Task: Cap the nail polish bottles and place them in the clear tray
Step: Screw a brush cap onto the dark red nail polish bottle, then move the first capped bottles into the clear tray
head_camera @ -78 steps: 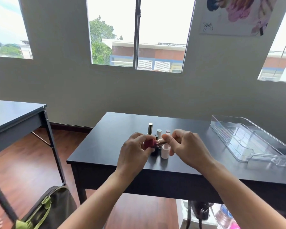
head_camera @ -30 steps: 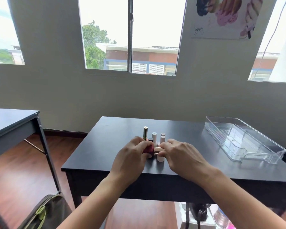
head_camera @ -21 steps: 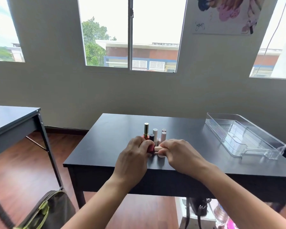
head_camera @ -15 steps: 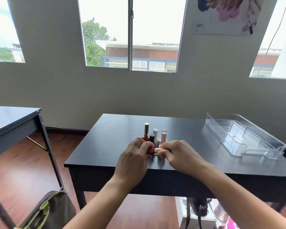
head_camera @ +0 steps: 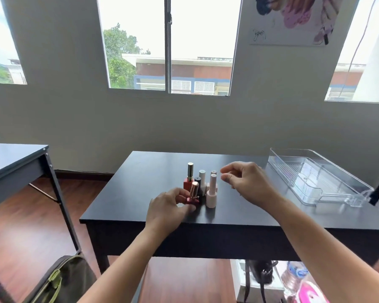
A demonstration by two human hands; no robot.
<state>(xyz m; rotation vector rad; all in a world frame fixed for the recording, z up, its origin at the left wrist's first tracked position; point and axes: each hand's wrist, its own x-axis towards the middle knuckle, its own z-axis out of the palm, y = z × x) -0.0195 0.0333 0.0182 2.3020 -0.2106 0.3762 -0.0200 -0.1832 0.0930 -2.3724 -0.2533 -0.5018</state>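
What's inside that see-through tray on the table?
No bottles. The clear tray shows only its own ridged bottom and a molded handle at the near end. All the nail polish bottles stand in a cluster on the black table, by the left hand.

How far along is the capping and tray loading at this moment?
Done: the bottles in the cluster all look capped, though they are small. In hand: the left hand grips the red bottle with the rose-gold cap on the table; the right hand hovers empty. Left: the clear tray holds no bottle.
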